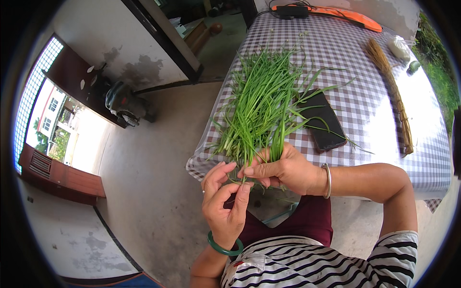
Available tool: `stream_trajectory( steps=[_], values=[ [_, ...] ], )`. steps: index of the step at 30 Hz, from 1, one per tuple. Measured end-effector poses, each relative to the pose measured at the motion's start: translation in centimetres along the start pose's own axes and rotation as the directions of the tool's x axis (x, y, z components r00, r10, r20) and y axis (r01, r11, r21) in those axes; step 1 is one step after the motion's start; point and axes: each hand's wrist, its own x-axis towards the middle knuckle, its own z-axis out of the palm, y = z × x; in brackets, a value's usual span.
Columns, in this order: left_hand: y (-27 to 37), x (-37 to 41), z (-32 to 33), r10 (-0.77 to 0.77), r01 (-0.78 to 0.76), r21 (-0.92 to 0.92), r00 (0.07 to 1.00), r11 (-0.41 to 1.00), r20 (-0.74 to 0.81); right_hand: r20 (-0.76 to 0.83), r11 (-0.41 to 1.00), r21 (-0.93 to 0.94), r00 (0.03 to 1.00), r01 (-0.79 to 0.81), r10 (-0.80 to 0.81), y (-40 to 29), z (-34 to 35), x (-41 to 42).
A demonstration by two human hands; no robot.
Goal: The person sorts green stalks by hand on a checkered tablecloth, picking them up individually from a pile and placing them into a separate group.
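Observation:
A pile of long green leafy stalks point(263, 90), which look like garlic chives, lies at the near left of a table with a checked cloth. My right hand point(297, 171), wearing a silver bangle, holds a small bunch of stalks point(278, 142) in its curled fingers. Its thumb and forefinger also pinch a few thin stalks in front of the pile. Just below that pinch, the thumb and forefinger of my left hand point(225, 205) grip the lower ends of those stalks. A green bangle circles the left wrist, and its other fingers are spread.
A black phone point(322, 120) lies right of the pile, with leaves across it. Farther right are a straw whisk broom point(394, 97), a white plastic bag point(399, 48) and a small green object point(413, 67). An orange tool-like object point(349, 18) with a black cable rests at the far edge.

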Motion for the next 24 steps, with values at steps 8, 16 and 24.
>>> stream_trajectory(
  steps=[8,16,24],
  values=[
    [0.9,-0.2,-0.4,0.028,-0.025,-0.039,0.998,0.999,0.057,-0.052,0.992,0.076,0.994,0.101,-0.097,0.2,0.6,-0.8],
    [1.7,-0.6,-1.1,0.060,-0.062,0.019,0.997,0.998,0.055,-0.074,0.986,0.147,0.995,0.080,-0.070,-0.1,0.8,-0.9],
    [2.2,-0.6,-2.1,0.142,-0.151,0.209,0.988,0.966,0.059,0.114,0.960,-0.062,0.953,-0.274,0.279,-0.4,1.1,-1.1]
  ],
)
